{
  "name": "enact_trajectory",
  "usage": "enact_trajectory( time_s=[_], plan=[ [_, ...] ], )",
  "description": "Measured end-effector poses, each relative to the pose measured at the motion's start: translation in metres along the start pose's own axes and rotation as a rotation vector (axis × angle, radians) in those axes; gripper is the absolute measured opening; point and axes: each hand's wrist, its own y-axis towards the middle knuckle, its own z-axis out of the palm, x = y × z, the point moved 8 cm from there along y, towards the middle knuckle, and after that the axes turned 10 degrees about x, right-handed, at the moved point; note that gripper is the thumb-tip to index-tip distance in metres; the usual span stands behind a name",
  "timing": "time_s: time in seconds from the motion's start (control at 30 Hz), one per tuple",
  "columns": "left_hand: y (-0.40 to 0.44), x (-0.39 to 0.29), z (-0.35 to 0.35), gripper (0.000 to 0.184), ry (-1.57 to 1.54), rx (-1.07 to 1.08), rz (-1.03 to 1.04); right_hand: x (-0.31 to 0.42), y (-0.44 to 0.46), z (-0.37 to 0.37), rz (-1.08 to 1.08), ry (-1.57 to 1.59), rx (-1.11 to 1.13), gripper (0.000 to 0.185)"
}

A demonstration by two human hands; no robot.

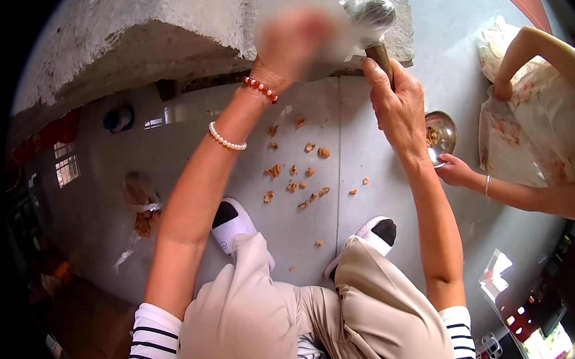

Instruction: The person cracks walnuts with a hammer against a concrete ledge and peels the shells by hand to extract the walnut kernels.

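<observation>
My right hand (399, 104) is wrapped round the wooden handle of a hammer (371, 17), whose head is covered in clear plastic and sits over the concrete block (200, 3). My left hand (297, 40) is over the same block, left of the hammer head; a blur hides its fingers and anything in them. A red bead bracelet and a pearl bracelet are on my left arm. Several walnut shell pieces (291, 187) lie scattered on the grey floor below the block.
At the right another person (538, 117) holds a metal bowl (445, 134) with walnut pieces. A plastic bag of walnuts (146, 219) lies on the floor at the left. My slippered feet (234, 226) are below the shells. A dark round object (118, 119) is near the block's left end.
</observation>
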Motion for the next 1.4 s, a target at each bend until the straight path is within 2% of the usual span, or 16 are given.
enact_trajectory(
  time_s=[0.17,0.23,0.37,0.47,0.53,0.57,0.6,0.67,0.77,0.9,1.0,1.17,1.27,1.3,1.4],
  plan=[
    [-0.003,0.004,0.001,0.031,-0.053,0.057,-0.035,0.004,-0.002,0.000,0.007,-0.022,0.009,0.043],
    [-0.001,0.003,0.000,0.029,-0.028,0.063,-0.066,0.006,-0.004,-0.001,0.023,-0.023,0.014,0.042],
    [-0.001,0.014,0.003,0.024,-0.074,0.073,-0.130,0.030,-0.010,-0.010,-0.105,-0.020,-0.064,0.038],
    [-0.001,0.015,0.002,0.023,-0.077,0.052,-0.106,0.042,-0.014,-0.011,-0.161,-0.052,-0.065,0.039],
    [-0.001,0.008,-0.001,0.022,0.020,0.063,-0.074,0.032,-0.010,-0.004,-0.136,-0.166,-0.031,0.040],
    [0.000,0.005,-0.002,0.021,0.070,0.068,-0.055,0.021,-0.006,0.001,-0.091,-0.196,-0.005,0.034],
    [0.002,0.006,-0.002,0.021,0.026,0.064,-0.049,0.023,-0.005,0.003,-0.120,-0.230,-0.036,0.036],
    [-0.001,0.012,-0.001,0.021,-0.056,0.053,-0.052,0.028,-0.007,-0.003,-0.131,-0.212,-0.034,0.043],
    [-0.001,0.009,-0.001,0.021,0.039,0.013,-0.064,0.043,-0.010,-0.010,-0.143,-0.146,-0.052,0.042],
    [-0.004,0.011,-0.003,0.022,-0.027,-0.020,-0.061,0.046,-0.012,-0.010,-0.181,-0.117,-0.057,0.041],
    [-0.006,0.012,-0.004,0.023,-0.076,-0.024,-0.079,0.016,-0.002,0.003,-0.024,-0.224,0.026,0.043],
    [-0.007,0.009,-0.008,0.024,-0.010,-0.040,-0.083,0.027,-0.015,0.000,-0.082,-0.050,-0.008,0.042],
    [-0.009,0.014,-0.005,0.022,-0.111,-0.058,-0.080,0.025,-0.032,-0.012,-0.056,-0.094,-0.050,0.038],
    [-0.010,0.016,-0.007,0.022,-0.158,-0.066,-0.096,0.020,-0.041,-0.015,-0.045,-0.134,-0.069,0.029],
    [-0.023,0.016,-0.014,0.021,-0.359,-0.060,-0.130,-0.011,-0.074,-0.015,-0.140,-0.371,-0.075,0.023]
  ],
)
